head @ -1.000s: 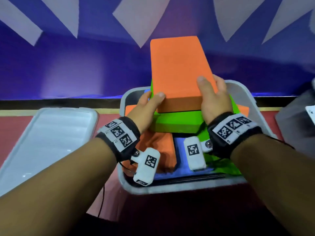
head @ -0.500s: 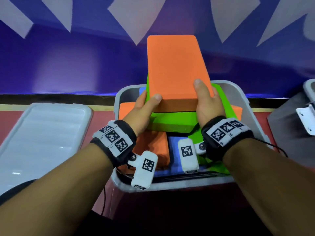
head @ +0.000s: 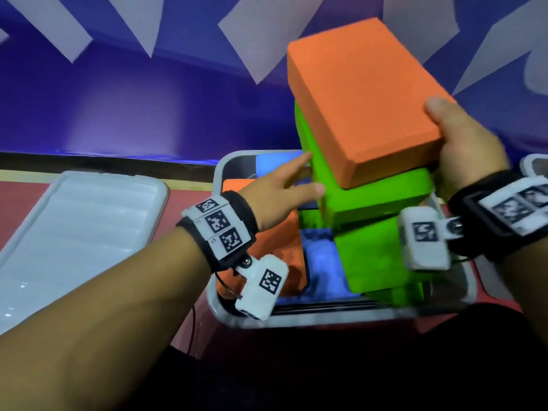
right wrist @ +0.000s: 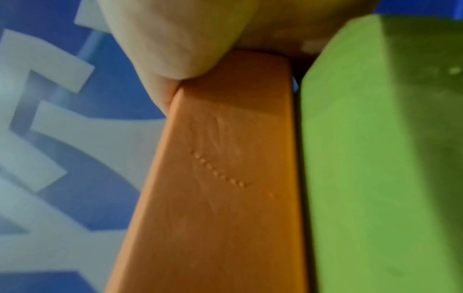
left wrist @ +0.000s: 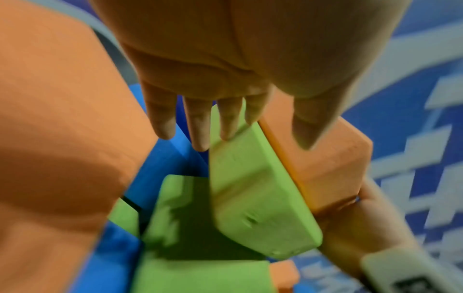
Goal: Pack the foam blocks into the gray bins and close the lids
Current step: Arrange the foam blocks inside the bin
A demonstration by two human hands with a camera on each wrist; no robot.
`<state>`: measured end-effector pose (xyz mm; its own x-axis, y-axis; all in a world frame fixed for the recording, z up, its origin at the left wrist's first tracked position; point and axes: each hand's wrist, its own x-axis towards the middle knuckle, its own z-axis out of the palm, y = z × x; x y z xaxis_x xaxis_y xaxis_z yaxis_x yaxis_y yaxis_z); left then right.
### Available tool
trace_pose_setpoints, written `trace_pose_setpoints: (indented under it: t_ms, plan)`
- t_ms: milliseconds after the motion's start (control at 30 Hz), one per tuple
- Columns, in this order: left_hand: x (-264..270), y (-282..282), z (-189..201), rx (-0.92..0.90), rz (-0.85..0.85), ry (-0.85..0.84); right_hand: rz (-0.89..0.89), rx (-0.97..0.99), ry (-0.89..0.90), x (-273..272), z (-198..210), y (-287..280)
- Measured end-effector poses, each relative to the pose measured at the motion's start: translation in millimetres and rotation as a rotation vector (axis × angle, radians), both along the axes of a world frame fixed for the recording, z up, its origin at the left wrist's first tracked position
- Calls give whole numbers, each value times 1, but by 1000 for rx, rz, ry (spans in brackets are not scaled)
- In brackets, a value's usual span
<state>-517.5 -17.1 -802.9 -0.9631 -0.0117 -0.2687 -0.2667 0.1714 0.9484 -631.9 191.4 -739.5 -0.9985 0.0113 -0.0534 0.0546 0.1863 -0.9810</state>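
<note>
My right hand (head: 467, 146) grips one end of a stack, an orange foam block (head: 364, 105) on a green foam block (head: 379, 197), thumb on the orange top, tilted above the gray bin (head: 237, 317). The right wrist view shows that thumb (right wrist: 175, 49) on the orange block (right wrist: 220, 178) beside the green block (right wrist: 375, 158); the fingers below are hidden. My left hand (head: 292, 183) reaches in with straight fingers (left wrist: 198, 126) touching the green block's (left wrist: 255, 198) left side. Orange (head: 267, 253), blue (head: 321, 256) and green (head: 373, 259) blocks lie in the bin.
A gray lid (head: 77, 232) lies flat on the red table, left of the bin. The corner of a second gray bin (head: 533, 163) shows at the right edge. A blue wall with white shapes stands close behind the bin.
The orange-and-green stack has risen, swung right and tilted. My left hand has let go of the orange block and now touches the green block's side with straight fingers.
</note>
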Motion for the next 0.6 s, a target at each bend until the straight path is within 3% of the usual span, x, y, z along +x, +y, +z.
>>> trace_pose_setpoints:
  t_ms: [100,167,300,367,433,533,600]
  plan:
    - [2,-9,-7,-358,-49,-7,25,208,-57,-8,17,19]
    - [10,-24,-15,-491,-11,-92,66,379,56,-9,26,19]
    - [37,-57,-26,-573,-31,-225,290,730,350,-2,33,-16]
    - [54,-70,-27,-638,-103,-246,481,921,431,12,27,-42]
    - [70,-75,-30,-649,-191,-262,552,1051,482,26,21,-62]
    - [90,-75,-46,-627,-265,-275,573,1092,642,53,16,-79]
    - [97,-73,-55,-611,-302,-270,633,1005,713,71,11,-83]
